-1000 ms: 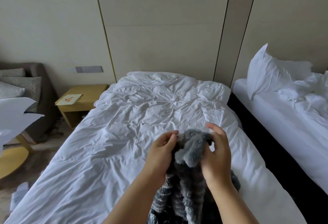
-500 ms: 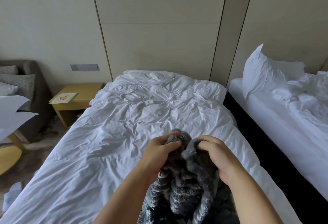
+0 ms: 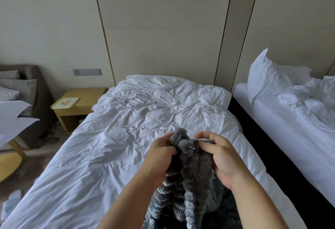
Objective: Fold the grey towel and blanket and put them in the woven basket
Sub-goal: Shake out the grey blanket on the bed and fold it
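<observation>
A fluffy grey blanket with lighter stripes hangs bunched in front of me, above the near end of the white bed. My left hand grips its upper edge on the left side. My right hand pinches the same edge close by on the right, fingers curled over the fabric. The blanket's lower part falls out of view at the bottom. No woven basket and no grey towel appear in view.
A wooden nightstand with a card on it stands left of the bed, beside a grey armchair with cushions. A second white bed with a pillow lies to the right across a dark gap.
Both hands have lowered slightly and worked along the blanket's top edge. The right hand went from an open reach to a curled pinch on the fabric.
</observation>
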Available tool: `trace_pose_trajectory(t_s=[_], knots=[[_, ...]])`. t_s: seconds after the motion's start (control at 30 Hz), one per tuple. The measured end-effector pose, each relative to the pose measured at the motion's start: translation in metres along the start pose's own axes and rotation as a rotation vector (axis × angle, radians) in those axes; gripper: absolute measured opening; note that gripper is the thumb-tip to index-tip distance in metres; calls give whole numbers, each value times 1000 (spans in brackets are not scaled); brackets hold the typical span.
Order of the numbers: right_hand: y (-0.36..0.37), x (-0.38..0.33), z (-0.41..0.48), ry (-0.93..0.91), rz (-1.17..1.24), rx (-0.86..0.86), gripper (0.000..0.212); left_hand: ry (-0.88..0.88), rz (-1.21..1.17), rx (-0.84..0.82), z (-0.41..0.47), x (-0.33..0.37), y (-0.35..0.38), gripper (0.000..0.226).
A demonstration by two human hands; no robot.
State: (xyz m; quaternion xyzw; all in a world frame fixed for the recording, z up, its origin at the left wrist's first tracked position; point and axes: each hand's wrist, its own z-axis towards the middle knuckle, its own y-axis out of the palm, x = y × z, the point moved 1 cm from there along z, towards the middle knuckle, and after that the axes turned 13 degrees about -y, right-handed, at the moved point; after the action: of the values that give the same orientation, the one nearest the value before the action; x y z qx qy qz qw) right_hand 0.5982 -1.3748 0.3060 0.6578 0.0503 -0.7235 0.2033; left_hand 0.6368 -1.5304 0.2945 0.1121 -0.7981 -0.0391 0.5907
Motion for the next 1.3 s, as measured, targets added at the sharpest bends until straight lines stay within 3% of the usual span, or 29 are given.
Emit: trace_pose_trajectory(t_s=[0.1,0.23,0.33,0.53,0.8,1.07,1.2,1.3], knots=[[4,-1,-1,21,-42,-31,35,-85,-30,-15,-1,1,0,45],[8,-3,-6,-7,-53,-209,23,-208,-111,-37,-3,-2,2,33],[9,-6,-12,-59,-237,-346,33,-244,-76,-51,-7,-1,1,21],[7,-6,-9,-149,-491,-172,15,-123,81,23,-9,3,-2,25],[11,-2,-9,-244,-260,-129,21,2,143,-2,-12,6,0,26],[18,2,-8,-252,-275,126,25,107,22,-182,-15,12,0,34],[25,-2,-5,-253,-300,150,31,224,239,-233,-24,27,1,26],[35,-20,4,-295,-328,23,29,315,406,-158,-27,46,-4,21]])
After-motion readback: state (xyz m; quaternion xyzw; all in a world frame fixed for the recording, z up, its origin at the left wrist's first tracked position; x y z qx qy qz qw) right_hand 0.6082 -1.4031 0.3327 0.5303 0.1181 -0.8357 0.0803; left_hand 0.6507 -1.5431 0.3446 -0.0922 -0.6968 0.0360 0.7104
